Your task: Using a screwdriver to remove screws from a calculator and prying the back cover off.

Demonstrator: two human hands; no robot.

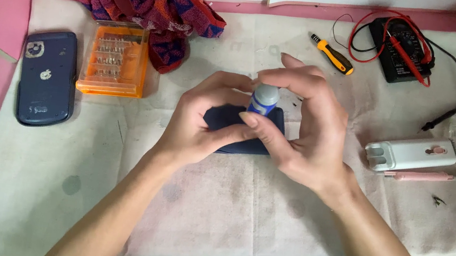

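Left hand (196, 120) clamps dark phone (228, 128) – right hand (299, 126) pinches small blue bottle (265, 99) above; orange screwdriver (331, 54) idle at one o'clock – work looks midway.

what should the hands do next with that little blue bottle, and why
Probably tip the small blue bottle down onto the dark phone: the right hand pinches it above the phone, which the left hand holds flat on the cloth.
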